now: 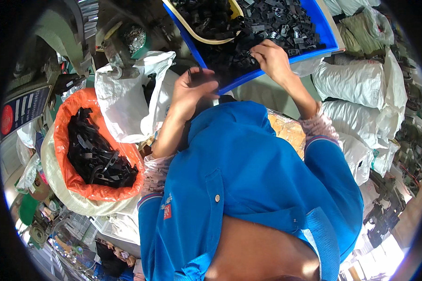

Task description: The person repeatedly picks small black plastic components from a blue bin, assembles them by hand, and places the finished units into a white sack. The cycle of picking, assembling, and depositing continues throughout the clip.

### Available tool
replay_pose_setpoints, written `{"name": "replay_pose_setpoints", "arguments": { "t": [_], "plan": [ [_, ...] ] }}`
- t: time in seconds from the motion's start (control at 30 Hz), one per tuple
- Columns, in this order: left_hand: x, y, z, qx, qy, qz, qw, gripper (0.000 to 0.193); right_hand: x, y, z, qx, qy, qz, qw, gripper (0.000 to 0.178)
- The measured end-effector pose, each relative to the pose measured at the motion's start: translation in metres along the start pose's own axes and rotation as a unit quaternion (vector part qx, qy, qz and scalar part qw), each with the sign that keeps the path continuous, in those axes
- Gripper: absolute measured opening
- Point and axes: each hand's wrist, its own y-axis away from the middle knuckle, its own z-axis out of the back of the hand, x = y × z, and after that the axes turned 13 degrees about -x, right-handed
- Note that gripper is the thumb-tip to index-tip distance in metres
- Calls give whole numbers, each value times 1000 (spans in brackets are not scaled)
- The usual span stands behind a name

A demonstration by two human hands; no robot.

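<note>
Blue cloth covers our torso and upper arms, the shirt filling the lower middle of the view, with patterned cuffs at our forearms. Our left hand is raised in front of us, wrist bent inward, near the tray's lower left edge. Its fingers curl beside something black, but blur keeps us from telling whether they grip it. Our right forearm slants up and inward, and the right hand dips over the near side of the tray, fingertips bent down among the black parts; we cannot tell whether they pinch one.

The blue tray holds these small parts, heaped loosely, with a few silvery bits among them. A yellow tub sits over its left portion, filled with dark pieces. Left of us, an orange liner inside a pale sack holds long black pieces. Beside it a white bag gapes, something dark within. Beyond that, a green bowl contains small shiny bits. Stuffed white sacks pile up on our right.
</note>
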Motion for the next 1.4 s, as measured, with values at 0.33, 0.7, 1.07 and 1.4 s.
{"name": "replay_pose_setpoints", "arguments": {
  "t": [0.33, 0.7, 1.07, 1.4],
  "plan": [
    [6, -5, 0, -45, 49, -54, 996, 32, -11, -33, -47, 217, 287, 111, 926, 21],
    [-9, 2, 6, -77, -103, -162, 978, 27, 63, -10, 14, 77, -442, -203, 870, 12],
    [-20, 17, 8, -113, -188, -269, 938, 31, 109, -39, -3, 19, -252, 290, 923, 11],
    [-10, 23, 31, -272, 35, -302, 913, 32, 138, -44, -49, 286, -489, -121, 815, 42]
  ]
}}
